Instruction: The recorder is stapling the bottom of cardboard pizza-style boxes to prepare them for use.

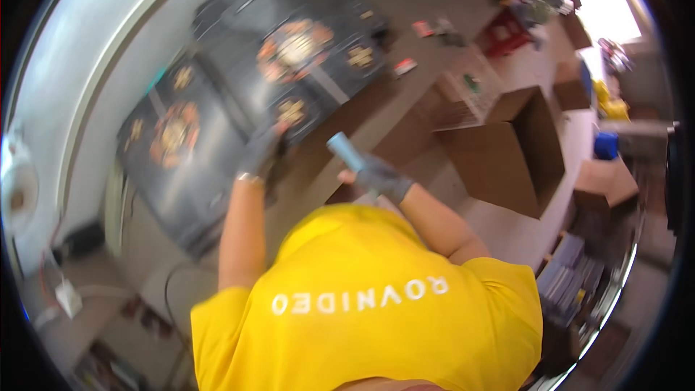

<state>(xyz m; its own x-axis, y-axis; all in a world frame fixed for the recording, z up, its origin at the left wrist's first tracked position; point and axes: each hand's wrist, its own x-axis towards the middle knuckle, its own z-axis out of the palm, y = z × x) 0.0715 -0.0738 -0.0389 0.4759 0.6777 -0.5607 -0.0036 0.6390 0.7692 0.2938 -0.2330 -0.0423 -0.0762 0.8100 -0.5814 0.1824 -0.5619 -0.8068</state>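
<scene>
My right hand [384, 177], in a dark glove with bare fingertips, is closed around a light-blue stick-shaped thing [345, 150]; its exact kind is too blurred to tell. My left hand [260, 150], gloved likewise, is at the near edge of a large dark glossy panel [246, 43] that looks like a gas hob top, with round gold and copper burner shapes. Motion smears its fingers, so whether they grip the edge is unclear. A second, similar panel [206, 181] lies to the left, alongside the first.
An open cardboard box [492, 159] stands to the right, beside a light crate-like box [470, 90]. Small red-and-white packets [405, 66] lie beyond the panels. A red crate [504, 34] is farther back. At far left, a white wall [87, 22] rises beside a cable [168, 286].
</scene>
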